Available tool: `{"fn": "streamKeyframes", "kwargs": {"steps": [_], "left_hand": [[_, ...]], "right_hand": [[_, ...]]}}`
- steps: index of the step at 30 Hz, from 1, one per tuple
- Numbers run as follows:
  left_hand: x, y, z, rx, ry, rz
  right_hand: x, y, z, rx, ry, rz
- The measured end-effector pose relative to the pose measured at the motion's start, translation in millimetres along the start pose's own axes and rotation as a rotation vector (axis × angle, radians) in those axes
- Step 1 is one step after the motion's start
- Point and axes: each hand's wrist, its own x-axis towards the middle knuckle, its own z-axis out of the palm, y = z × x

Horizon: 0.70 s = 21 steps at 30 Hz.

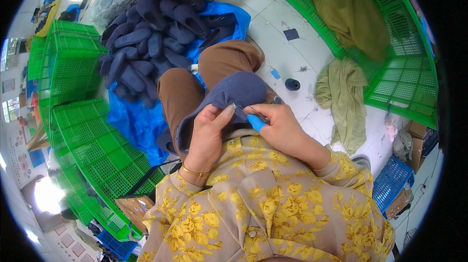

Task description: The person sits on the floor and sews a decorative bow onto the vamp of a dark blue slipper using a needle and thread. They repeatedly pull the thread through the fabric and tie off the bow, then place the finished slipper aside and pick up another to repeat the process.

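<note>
The person sits with a dark blue slipper (239,94) on the lap, resting on the knees in brown trousers (195,86). The left hand (208,128) is closed on the slipper's edge, with the thumb pressed on top of the cloth. The right hand (278,125) is just beside it, to the right of the slipper. Its fingers are pinched around a small tool with a light blue handle (255,122), and the thin metal tip touches the slipper close to the left thumb. Both hands almost meet at that spot.

Behind the knees lies a big pile of dark blue slippers (151,38) on a blue plastic sheet (136,120). Green plastic crates (87,145) stand on the left. On the white floor to the right sit a dark spool of thread (292,84) and an olive green cloth (343,96).
</note>
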Motion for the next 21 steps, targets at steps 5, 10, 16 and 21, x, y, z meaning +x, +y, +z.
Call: {"fn": "streamKeyframes", "kwargs": {"steps": [5, 10, 16, 21], "left_hand": [[-1, 1, -1, 0.017, -0.009, -0.002], [-1, 2, -1, -0.021, -0.047, -0.016], [-2, 0, 0, -0.079, -0.089, -0.027], [-3, -2, -5, -0.060, -0.076, -0.045]], "right_hand": [[3, -2, 0, -0.033, 0.014, -0.039], [5, 10, 9, -0.082, 0.049, -0.122], [7, 20, 22, -0.051, 0.090, -0.126], [6, 12, 18, -0.066, 0.064, -0.125]]}}
